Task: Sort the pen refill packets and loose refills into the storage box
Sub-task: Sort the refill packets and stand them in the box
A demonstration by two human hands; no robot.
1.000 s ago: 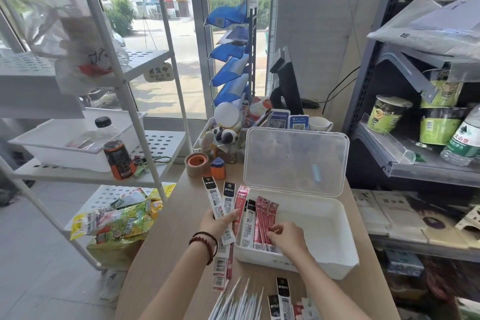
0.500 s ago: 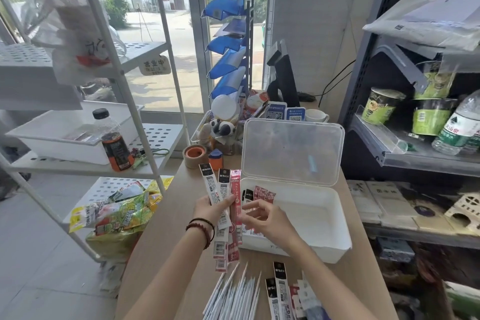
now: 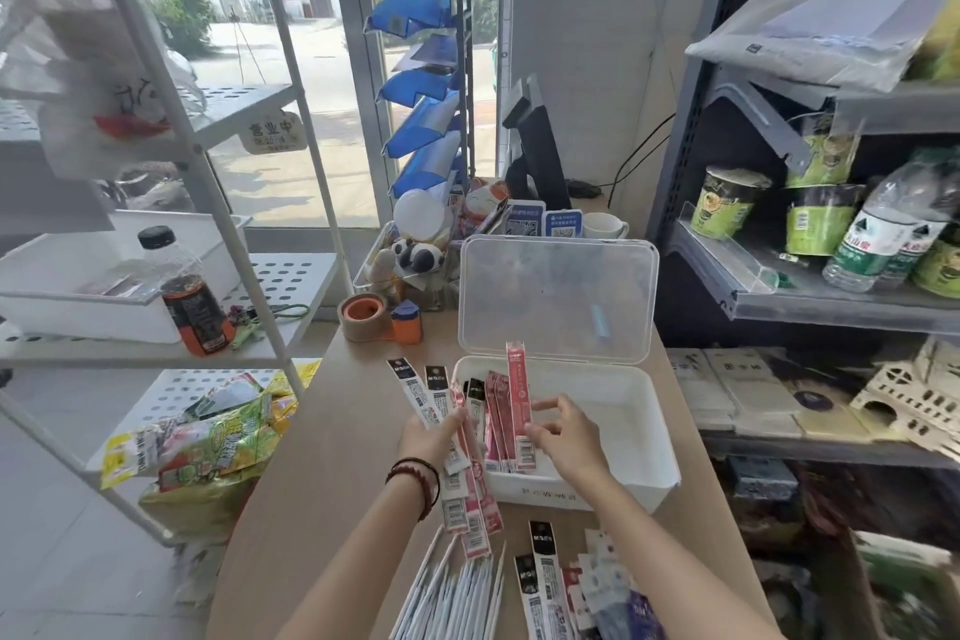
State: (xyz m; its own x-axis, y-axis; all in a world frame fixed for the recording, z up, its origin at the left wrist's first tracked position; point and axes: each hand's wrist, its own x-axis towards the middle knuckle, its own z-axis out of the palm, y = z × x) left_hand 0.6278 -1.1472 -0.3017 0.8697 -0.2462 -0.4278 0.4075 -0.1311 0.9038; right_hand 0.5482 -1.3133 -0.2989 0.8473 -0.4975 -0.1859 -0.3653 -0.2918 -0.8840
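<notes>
A white storage box (image 3: 623, 431) stands on the wooden counter, its clear lid (image 3: 558, 296) raised. Several red and black refill packets (image 3: 493, 405) lean against its left inner wall. My left hand (image 3: 434, 437) grips a fan of white, black-topped and red refill packets (image 3: 415, 392) just left of the box. My right hand (image 3: 566, 431) pinches one red refill packet (image 3: 518, 390) upright over the box's left part. Loose white refills (image 3: 457, 592) and more packets (image 3: 543, 582) lie near the counter's front edge.
A tape roll (image 3: 363, 314) and an orange sharpener (image 3: 405, 322) sit behind my left hand. A white rack with a bottle (image 3: 189, 296) stands at the left, snack bags (image 3: 208, 437) below it. Grey shelves with cups (image 3: 727, 203) fill the right side.
My right hand took one red packet from the bundle in my left hand and moved it right, over the box. The left hand kept the remaining bundle.
</notes>
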